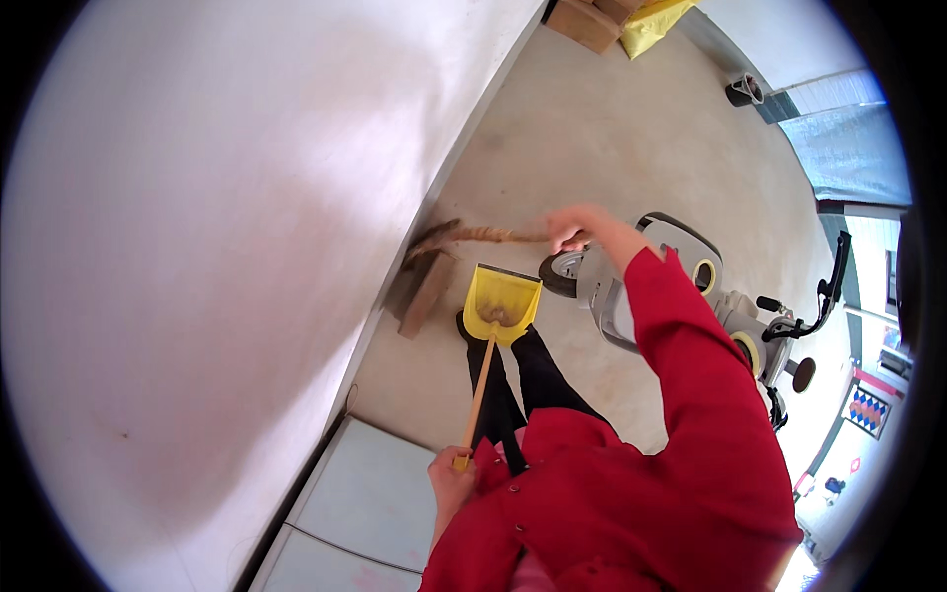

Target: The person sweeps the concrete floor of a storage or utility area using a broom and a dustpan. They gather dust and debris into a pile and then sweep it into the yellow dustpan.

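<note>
My left hand (453, 473) grips the end of the wooden handle of a yellow dustpan (504, 296). The pan lies in front of my feet, with some dark dust or debris inside it. Farther out, my right hand (573, 228), slightly blurred, is closed on the handle of a straw broom (492, 234). The broom's brush end reaches left to the foot of the white wall, beside a reddish-brown block (427, 294) on the floor. The broom is apart from the dustpan.
A grey scooter (666, 274) stands close on the right. Along my left runs a white wall (222, 222); a pale cabinet or appliance (370, 488) stands against it. Cardboard boxes (584, 24) and a yellow bag (655, 26) lie at the far end, a black bin (743, 90) at far right.
</note>
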Action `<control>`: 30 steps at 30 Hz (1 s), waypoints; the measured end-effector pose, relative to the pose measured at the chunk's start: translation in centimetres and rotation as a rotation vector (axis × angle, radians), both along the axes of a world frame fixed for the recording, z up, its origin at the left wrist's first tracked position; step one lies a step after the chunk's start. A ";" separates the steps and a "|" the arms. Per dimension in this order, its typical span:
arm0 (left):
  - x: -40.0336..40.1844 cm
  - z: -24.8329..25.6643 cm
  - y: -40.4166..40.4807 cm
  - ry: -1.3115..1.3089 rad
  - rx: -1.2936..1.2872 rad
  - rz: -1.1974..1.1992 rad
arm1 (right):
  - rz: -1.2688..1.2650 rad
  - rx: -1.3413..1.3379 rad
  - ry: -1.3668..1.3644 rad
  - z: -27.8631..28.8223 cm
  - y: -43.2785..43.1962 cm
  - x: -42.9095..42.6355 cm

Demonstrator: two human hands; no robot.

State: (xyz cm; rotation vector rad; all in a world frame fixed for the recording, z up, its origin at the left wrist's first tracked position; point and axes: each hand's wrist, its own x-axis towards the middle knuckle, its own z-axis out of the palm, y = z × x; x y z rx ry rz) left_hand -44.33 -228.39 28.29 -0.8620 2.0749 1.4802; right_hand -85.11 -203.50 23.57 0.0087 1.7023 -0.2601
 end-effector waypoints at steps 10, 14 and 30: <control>-1.2 -1.1 -1.8 0.045 0.062 -0.038 | -0.315 0.151 0.290 0.0 13.1 0.4; -2.9 -1.3 -2.8 0.038 0.062 -0.036 | -0.518 0.097 0.310 3.4 12.3 1.9; -13.0 1.8 -0.4 0.008 0.023 -0.151 | -0.970 -0.147 -0.162 -2.7 16.8 4.0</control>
